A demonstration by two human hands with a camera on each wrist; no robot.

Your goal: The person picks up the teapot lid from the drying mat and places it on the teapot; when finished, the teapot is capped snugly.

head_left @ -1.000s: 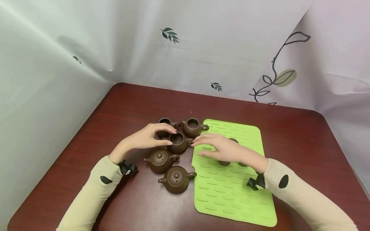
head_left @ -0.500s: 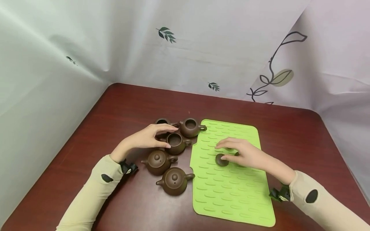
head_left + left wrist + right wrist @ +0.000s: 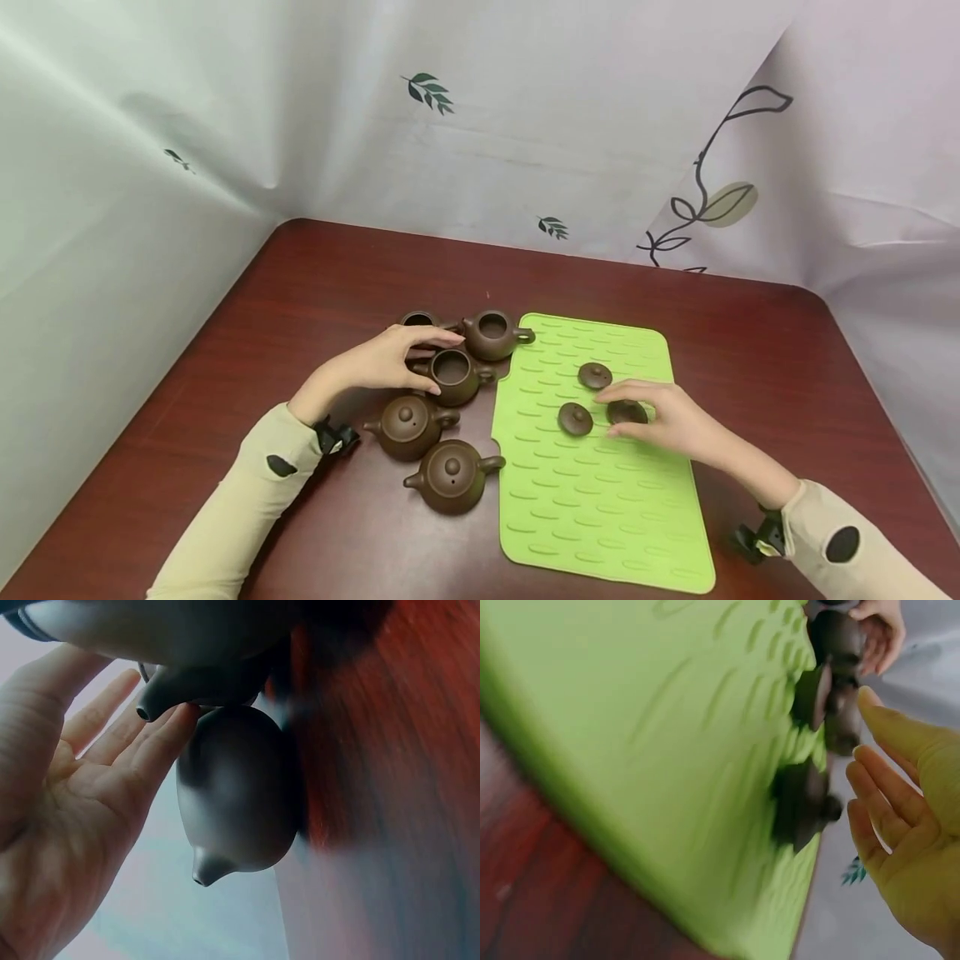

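My left hand [image 3: 378, 358] hovers at the spout side of a lidless brown teapot [image 3: 453, 377], thumb and fingers spread to either side of the spout. In the left wrist view its fingers [image 3: 161, 742] are nearly straight; whether they touch the pot I cannot tell. Over the green mat, my right hand [image 3: 671, 417] reaches above a round brown teapot lid [image 3: 624, 412], partly covered by the hand. The right wrist view has those fingers [image 3: 889, 799] extended and apart from the lid [image 3: 802, 802]. Two more lids, one farther back [image 3: 595, 375] and one nearer [image 3: 575, 419], lie beside it.
Two lidless teapots stand behind, one on the right [image 3: 495, 333] and one partly hidden [image 3: 417, 319]. Two lidded teapots, one nearer [image 3: 452, 477] and one farther [image 3: 407, 422], sit in front. The mat [image 3: 600, 508] lies on the red-brown table [image 3: 352, 517].
My right hand has moved from beside the lidless teapot rightward to the lids on the mat, uncovering two of them. The left hand stays almost in place.
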